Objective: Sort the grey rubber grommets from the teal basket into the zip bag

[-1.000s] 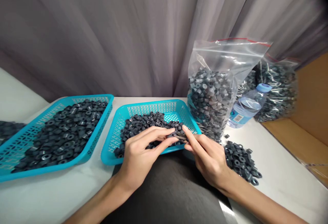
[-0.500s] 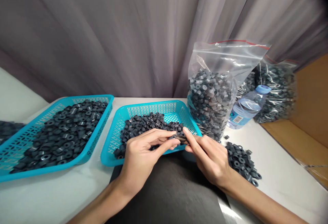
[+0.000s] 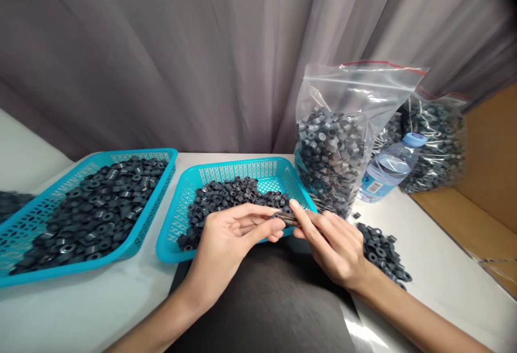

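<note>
Tweezer-like tool (image 3: 288,217) pinched in my right hand (image 3: 335,248), dark piece (image 3: 276,215) in my left hand (image 3: 226,242), I see both shifted slightly rightward along the nearer turquoise basket (image 3: 173,256).

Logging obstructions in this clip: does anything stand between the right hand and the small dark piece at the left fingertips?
Nothing visible except the thin metal tool the right hand holds, pointing at the dark piece in the left hand. The nearer basket lies behind them.
</note>
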{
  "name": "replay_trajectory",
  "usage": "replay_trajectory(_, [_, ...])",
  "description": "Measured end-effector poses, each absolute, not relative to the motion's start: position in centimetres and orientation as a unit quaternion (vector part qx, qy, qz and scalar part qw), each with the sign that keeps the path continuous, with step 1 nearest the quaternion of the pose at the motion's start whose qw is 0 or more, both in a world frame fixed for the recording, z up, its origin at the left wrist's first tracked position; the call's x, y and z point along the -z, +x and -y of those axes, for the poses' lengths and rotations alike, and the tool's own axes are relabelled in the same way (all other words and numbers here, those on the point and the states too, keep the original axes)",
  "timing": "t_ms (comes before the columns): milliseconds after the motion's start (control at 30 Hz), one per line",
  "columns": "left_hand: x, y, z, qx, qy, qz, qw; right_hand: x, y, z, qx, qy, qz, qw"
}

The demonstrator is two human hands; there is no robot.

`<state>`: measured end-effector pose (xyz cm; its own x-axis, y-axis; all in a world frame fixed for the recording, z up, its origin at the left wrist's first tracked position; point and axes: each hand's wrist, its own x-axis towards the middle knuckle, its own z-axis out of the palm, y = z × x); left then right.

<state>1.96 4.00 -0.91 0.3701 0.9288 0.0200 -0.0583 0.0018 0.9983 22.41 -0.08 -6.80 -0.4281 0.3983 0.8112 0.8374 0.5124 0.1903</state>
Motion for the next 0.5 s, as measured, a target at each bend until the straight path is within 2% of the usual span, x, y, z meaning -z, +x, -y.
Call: replay_trajectory(500, [1.0, 1.5, -4.7, -0.352, 0.57, -0.35, 0.655, 5.9, 23.5, -0.1, 0.402, -0.358, 0.786, 0.303])
